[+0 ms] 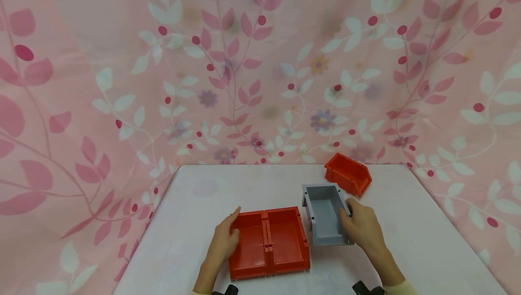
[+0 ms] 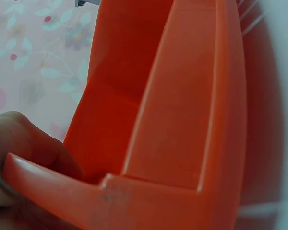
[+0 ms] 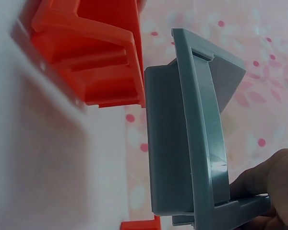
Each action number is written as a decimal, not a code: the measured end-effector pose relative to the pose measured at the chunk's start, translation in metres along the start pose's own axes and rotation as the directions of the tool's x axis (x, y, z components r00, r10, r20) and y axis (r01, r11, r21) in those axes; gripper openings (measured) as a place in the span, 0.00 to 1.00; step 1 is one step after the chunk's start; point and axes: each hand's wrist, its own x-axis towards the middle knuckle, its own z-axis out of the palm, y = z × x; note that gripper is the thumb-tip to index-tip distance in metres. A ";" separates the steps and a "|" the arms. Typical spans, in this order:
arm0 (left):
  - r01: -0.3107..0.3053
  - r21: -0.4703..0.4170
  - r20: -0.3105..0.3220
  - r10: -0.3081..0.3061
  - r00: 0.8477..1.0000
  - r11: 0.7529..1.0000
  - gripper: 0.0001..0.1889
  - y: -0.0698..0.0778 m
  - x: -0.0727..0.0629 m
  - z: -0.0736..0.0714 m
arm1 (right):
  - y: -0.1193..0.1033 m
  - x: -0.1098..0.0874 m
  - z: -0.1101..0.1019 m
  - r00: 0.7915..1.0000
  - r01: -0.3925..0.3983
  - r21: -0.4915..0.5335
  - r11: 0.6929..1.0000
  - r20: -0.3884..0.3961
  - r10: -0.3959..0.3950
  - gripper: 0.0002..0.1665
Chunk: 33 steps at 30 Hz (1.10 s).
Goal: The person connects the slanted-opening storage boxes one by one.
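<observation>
Beneath both grips I've got a white table [image 1: 171, 231]; pink cloth [image 1: 260, 118] with leaf, berry and flower print hangs behind it and on both sides. Left hand [image 1: 223, 239]: clamped on the left wall of the red bin pair [image 1: 286, 240], two compartments side by side, right next to that grip. Right hand [image 1: 363, 226]: clamped on the right wall of the gray bin [image 1: 325, 213], thumb over its inside; I see it held off the tabletop, between the right grip and the red pair. Can't tell if gray and red touch. Beyond the right grip, near the far edge: single red bin [image 1: 348, 175], set at an angle. Far edge runs ahead of both hands; side edges slant outward. White tabletop stretches left of the left grip and right of the right one.
</observation>
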 end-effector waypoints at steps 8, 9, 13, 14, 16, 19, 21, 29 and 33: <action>-0.006 -0.006 -0.002 0.006 1.000 1.000 0.33 0.000 -0.001 0.000 | 0.001 -0.007 0.003 0.998 -0.041 -0.010 0.999 0.054 0.041 0.16; -0.008 -0.004 0.000 0.008 1.000 1.000 0.33 0.000 -0.001 0.000 | 0.002 -0.007 0.004 0.997 -0.043 -0.015 0.999 0.056 0.044 0.17; -0.007 -0.002 0.003 0.007 1.000 1.000 0.33 0.001 -0.001 0.000 | 0.004 -0.009 0.007 0.997 -0.043 -0.027 0.999 0.064 0.045 0.16; -0.006 -0.001 0.002 0.006 1.000 1.000 0.33 0.001 -0.001 0.001 | 0.005 -0.010 0.008 0.997 -0.043 -0.029 0.999 0.065 0.044 0.16; -0.007 -0.001 0.000 0.007 1.000 1.000 0.32 0.000 -0.001 0.001 | 0.005 -0.011 0.009 0.996 -0.048 -0.028 0.998 0.070 0.050 0.16; -0.013 0.002 -0.002 0.013 1.000 1.000 0.32 0.000 -0.001 0.001 | 0.005 -0.011 0.011 0.996 -0.052 -0.033 0.998 0.076 0.054 0.17; -0.016 0.003 -0.003 0.016 1.000 1.000 0.32 0.000 -0.001 0.001 | 0.005 -0.011 0.012 0.996 -0.051 -0.031 0.998 0.076 0.053 0.17; -0.018 -0.009 0.005 0.018 1.000 1.000 0.32 0.000 -0.002 0.001 | 0.008 -0.012 0.014 0.997 -0.031 -0.038 0.999 0.072 0.034 0.15; -0.022 -0.008 0.006 0.022 1.000 1.000 0.32 -0.001 -0.001 0.000 | 0.008 -0.013 0.014 0.997 -0.022 -0.045 0.999 0.071 0.025 0.16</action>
